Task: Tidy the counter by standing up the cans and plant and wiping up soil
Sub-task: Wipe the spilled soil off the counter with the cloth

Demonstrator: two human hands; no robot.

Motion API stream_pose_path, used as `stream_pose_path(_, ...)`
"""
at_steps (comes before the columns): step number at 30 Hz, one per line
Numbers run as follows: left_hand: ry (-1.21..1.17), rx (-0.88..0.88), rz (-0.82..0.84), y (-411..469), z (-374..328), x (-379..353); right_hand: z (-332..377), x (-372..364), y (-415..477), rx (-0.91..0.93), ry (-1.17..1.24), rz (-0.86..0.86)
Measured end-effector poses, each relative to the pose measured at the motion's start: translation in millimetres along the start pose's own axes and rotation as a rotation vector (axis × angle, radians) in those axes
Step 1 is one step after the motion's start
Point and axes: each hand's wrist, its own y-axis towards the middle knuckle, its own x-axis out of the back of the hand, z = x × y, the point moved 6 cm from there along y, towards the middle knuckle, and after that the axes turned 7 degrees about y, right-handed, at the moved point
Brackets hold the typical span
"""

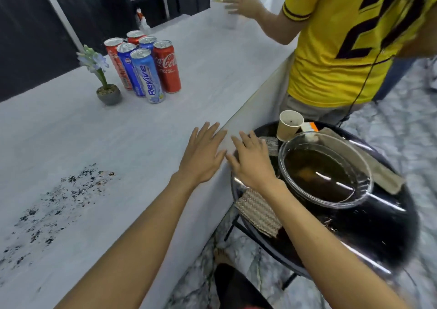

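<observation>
Both the left hand (203,157) and the right hand (251,164) hover empty with fingers spread at the counter (212,67) edge, the soil (59,202) lying well apart to their left, cans (144,67) and plant (104,76) upright far beyond.

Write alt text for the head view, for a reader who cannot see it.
The left hand and right hand reach forward open, holding nothing, at the counter edge. Six cans and a potted plant stand upright farther back; scattered soil lies unwiped at near left.

A long counter (212,72) with cans (144,72) suggests a bar.
</observation>
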Motion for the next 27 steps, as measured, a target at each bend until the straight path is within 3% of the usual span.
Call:
stream_pose_path(4,-0.049,-0.153,0.021,4.1,-50.7,-26.2,-42.8,-4.1,-38.7,-0.074,0.044,-0.041)
stream_pose_path(8,-0.119,-0.244,0.154,-6.8,-82.4,-71.6,-82.0,-29.4,-81.4,-0.165,0.089,0.005)
stream_pose_path(18,-0.047,-0.369,0.484,-29.0,-78.4,-173.2,-137.1,-111.4,-131.5,-0.428,0.065,0.206)
stream_pose_path(22,-0.026,-0.394,0.517,-30.9,-76.3,-194.5,-141.1,-120.9,-133.8,-0.429,0.013,0.119)
stream_pose_path(27,-0.146,-0.320,0.383,-27.9,-78.0,-193.9,-139.7,-119.2,-131.6,-0.407,0.015,-0.064)
